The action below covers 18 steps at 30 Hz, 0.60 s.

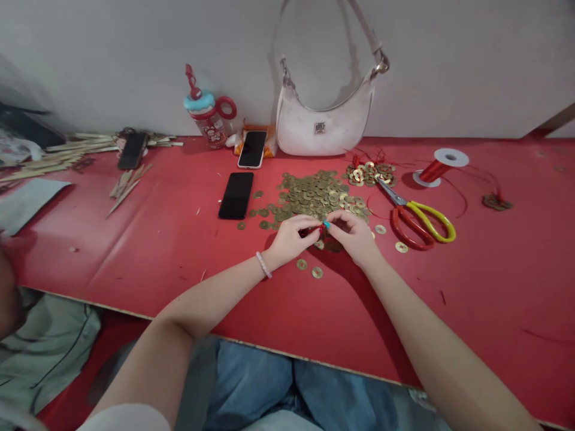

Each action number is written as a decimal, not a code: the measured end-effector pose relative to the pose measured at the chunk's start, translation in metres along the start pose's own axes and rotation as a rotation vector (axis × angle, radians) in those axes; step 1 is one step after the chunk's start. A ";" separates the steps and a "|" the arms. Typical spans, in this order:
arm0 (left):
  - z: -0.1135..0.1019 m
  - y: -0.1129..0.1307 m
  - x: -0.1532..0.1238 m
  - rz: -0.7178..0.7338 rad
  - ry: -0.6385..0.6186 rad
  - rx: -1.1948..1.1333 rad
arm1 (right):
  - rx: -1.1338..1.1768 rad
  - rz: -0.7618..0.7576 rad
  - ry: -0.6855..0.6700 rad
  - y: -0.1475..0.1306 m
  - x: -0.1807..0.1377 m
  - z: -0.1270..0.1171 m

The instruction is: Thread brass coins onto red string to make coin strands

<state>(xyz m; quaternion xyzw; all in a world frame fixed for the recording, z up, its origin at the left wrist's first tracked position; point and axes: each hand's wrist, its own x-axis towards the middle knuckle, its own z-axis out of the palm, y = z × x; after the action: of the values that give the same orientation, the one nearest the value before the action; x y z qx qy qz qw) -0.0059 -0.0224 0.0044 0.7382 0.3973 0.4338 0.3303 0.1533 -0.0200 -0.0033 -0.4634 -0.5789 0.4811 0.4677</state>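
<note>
My left hand (293, 234) and my right hand (351, 234) meet over the red table (179, 251), just in front of a heap of brass coins (314, 194). Both hands are pinched closed around a small piece with red thread between the fingertips; what exactly they hold is too small to name. A few loose coins (309, 267) lie just below my hands. A bead bracelet sits on my left wrist.
Red-and-yellow scissors (422, 222) lie right of my hands, a spool of red thread (440, 165) behind them, and strung coins (371, 173) nearby. Two black phones (236, 195) (252, 148), a white handbag (323, 123), a bottle (207, 120) and bamboo sticks (67, 149) lie further back. Another person's clothing shows at lower left.
</note>
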 end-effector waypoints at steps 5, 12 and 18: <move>0.000 0.000 0.000 -0.018 0.001 -0.014 | 0.016 -0.034 0.008 -0.003 -0.001 0.001; -0.001 0.001 0.002 -0.069 -0.025 -0.063 | -0.362 -0.304 0.073 -0.013 -0.003 -0.001; -0.004 -0.001 0.003 -0.128 -0.025 -0.113 | -0.569 -0.466 0.073 -0.016 -0.006 -0.002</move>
<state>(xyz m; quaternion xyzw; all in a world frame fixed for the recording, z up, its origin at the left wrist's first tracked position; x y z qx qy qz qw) -0.0086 -0.0185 0.0066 0.6968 0.4144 0.4240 0.4036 0.1548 -0.0269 0.0119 -0.4478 -0.7624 0.1645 0.4373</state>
